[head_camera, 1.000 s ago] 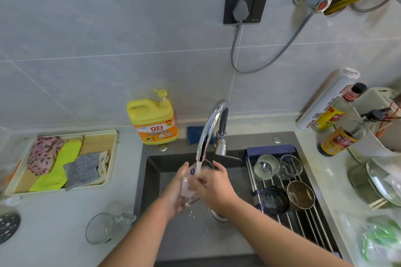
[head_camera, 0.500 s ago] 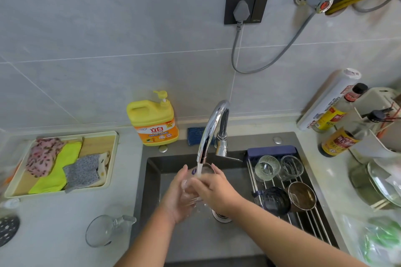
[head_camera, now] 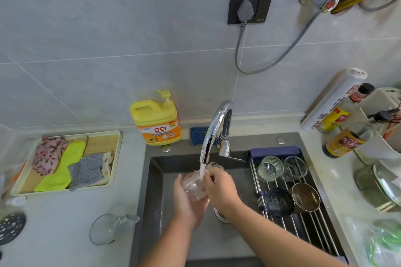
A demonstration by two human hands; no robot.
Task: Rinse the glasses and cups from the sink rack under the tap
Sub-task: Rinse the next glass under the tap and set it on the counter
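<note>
Both hands are together over the sink [head_camera: 156, 193], clamped on a clear glass [head_camera: 193, 187] held tilted under the tap [head_camera: 213, 128], whose water runs onto it. The left hand [head_camera: 187, 205] cups it from below and the right hand [head_camera: 221, 188] grips its rim. On the sink rack [head_camera: 303, 225] to the right stand a ribbed glass [head_camera: 270, 168], a plain glass [head_camera: 295, 168], a dark cup [head_camera: 278, 201] and a metal cup [head_camera: 305, 199].

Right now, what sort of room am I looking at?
Probably a home kitchen: a sink with a running tap, a yellow dish-soap bottle at the wall, and a rack holding glasses and cups.
</note>
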